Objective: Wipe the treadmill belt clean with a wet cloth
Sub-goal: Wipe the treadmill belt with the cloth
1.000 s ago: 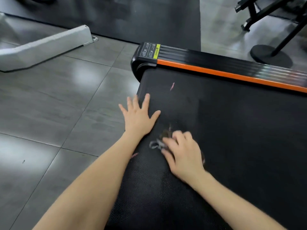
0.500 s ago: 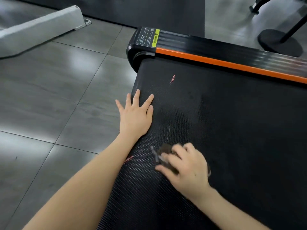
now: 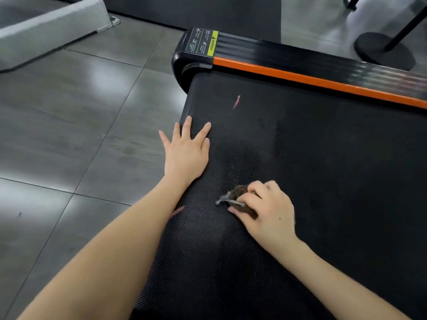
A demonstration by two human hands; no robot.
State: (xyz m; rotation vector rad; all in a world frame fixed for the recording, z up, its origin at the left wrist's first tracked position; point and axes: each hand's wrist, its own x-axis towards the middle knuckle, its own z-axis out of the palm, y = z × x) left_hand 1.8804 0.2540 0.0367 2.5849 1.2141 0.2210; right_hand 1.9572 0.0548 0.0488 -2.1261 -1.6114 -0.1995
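Near left edge of belt (image 3: 323, 181) | cloth (image 3: 240, 197): small, soft, limp wad (wet, so probably grabby), best kept bunched | right hand (image 3: 268, 211) grips it, pressing down | left hand (image 3: 184, 155) flat, spread, empty

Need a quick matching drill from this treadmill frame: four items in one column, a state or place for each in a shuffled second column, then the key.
Column A
1. left hand
2. right hand
3. rail stripe
4. warning label

Column B
a. curled round the cloth
b. orange, running along the far side of the belt
c. on the black end cap at the corner
d. flat on the belt's edge, fingers straight

Pairs: 1-d, 2-a, 3-b, 4-c
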